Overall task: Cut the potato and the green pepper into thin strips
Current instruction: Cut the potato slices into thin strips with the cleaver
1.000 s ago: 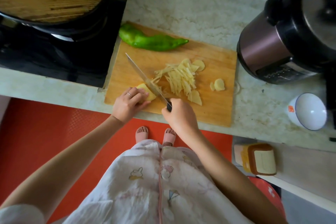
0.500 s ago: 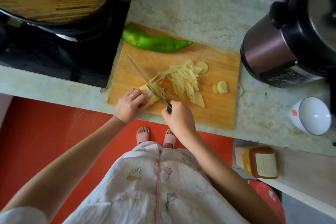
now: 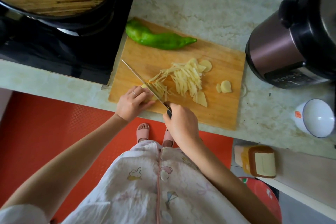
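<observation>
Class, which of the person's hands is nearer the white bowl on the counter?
Right. The right hand, gripping the knife, sits left of the bowl; the left hand, holding the potato, lies farther left.

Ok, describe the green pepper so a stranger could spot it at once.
Find the wooden cutting board on the pale counter. Along its far edge lies the green pepper. It is the only green, whole thing there; the rest is pale cut potato.

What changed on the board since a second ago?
The knife in the right hand moved left into the potato piece, leaving new strips beside the blade; the piece under the left hand got smaller. Both hands kept their hold; the green pepper and strip pile stayed put.
</observation>
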Motion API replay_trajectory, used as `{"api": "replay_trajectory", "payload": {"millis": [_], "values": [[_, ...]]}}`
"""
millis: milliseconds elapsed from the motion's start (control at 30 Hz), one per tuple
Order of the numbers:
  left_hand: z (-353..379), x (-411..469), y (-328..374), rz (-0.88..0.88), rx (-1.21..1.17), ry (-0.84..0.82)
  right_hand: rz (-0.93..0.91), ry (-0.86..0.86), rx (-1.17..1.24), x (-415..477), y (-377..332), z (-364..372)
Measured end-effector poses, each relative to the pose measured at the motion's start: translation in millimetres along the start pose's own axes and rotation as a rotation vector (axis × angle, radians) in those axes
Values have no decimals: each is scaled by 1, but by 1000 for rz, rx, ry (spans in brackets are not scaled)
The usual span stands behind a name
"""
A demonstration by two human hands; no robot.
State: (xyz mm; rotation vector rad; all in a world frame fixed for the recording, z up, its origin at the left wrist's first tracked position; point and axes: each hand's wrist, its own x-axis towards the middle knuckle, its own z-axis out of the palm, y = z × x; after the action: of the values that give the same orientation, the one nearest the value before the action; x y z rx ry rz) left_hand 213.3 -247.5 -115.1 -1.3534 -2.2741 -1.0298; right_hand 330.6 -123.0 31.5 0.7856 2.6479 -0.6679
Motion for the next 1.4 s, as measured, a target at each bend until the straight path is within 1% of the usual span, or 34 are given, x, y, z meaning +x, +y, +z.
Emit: {"api": "replay_trajectory", "payload": {"millis": [233, 400, 567, 667, 800, 933, 1033, 1233, 1333, 1400], "values": [[-1, 2, 2, 6, -24, 9, 40, -20, 42, 4, 0, 1], [-2, 1, 0, 6, -12, -9, 118, -74, 122, 19, -4, 14], [-8, -5, 1, -10, -67, -53, 101, -23, 152, 11, 5, 5], [-11, -8, 0, -37, -122, -93, 64, -23, 118, 3, 9, 1], [-10, -7, 1, -28, -151, -79, 79, -70, 117, 8, 12, -1], [-9, -7, -2, -14, -155, -63, 135, -114, 211, 15, 7, 2], [-9, -8, -1, 6, -143, -56, 144, -106, 199, 21, -1, 8], [-9, -5, 1, 15, -135, -23, 102, -34, 201, 8, 4, 5], [-8, -8, -2, 4, -124, -28, 91, -63, 148, 6, 4, 2], [-7, -9, -2, 14, -125, -23, 107, -95, 156, 9, 5, 2]]}}
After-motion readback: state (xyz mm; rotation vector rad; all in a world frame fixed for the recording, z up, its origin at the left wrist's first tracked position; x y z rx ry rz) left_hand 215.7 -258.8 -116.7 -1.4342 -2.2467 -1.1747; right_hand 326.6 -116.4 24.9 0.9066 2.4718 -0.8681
